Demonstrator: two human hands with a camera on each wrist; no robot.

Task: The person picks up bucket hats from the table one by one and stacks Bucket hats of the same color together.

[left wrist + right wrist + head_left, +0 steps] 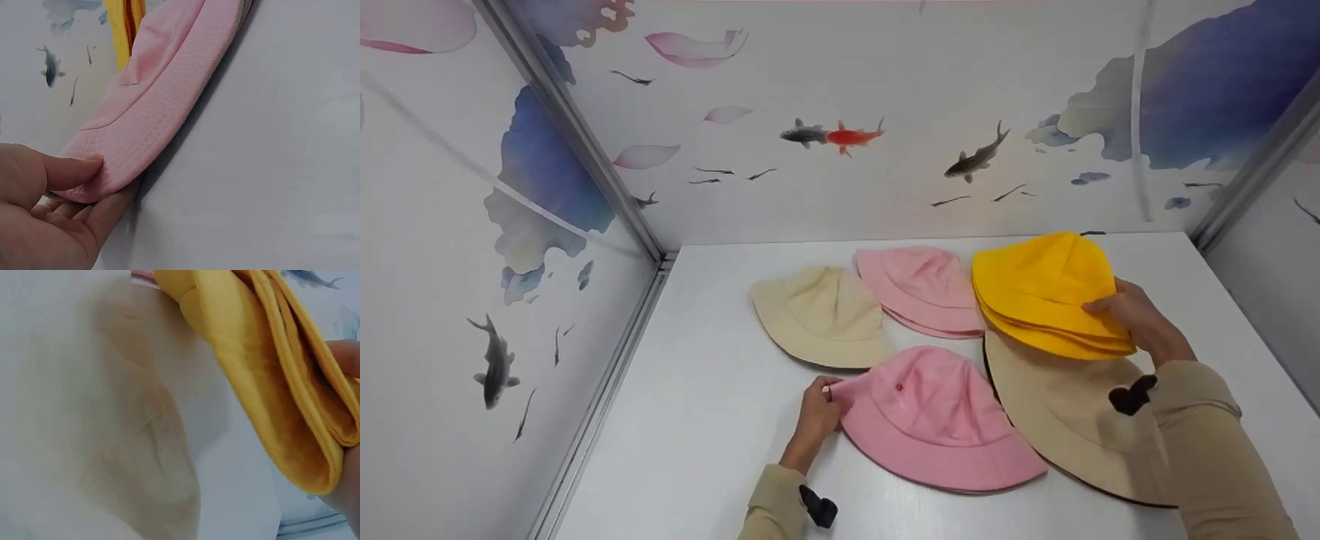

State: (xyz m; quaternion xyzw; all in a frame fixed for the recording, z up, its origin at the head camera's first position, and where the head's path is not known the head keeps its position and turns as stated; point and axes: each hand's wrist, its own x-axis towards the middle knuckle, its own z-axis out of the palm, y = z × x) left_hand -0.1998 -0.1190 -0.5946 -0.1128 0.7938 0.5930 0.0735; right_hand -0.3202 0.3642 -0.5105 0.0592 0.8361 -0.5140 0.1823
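Observation:
My left hand [819, 412] pinches the left brim end of a pink bucket hat [937, 420] at the front of the table. In the left wrist view, the thumb lies on top of that brim and the fingers are beneath it. At the back right, my right hand [1144, 322] grips the brim of a yellow bucket hat [1042, 277], its thumb on top. The yellow brim shows layered edges; whether it is one folded hat or a stack, I cannot tell. Raised in the right wrist view, the yellow cloth [270, 382] hangs above a large beige hat [1065, 405].
A cream bucket hat [825, 322] lies at the back left of the white table [682, 420]. Beside it is a light pink hat [922, 289] with doubled brim edges. Printed walls [885, 75] enclose the table at the back and sides.

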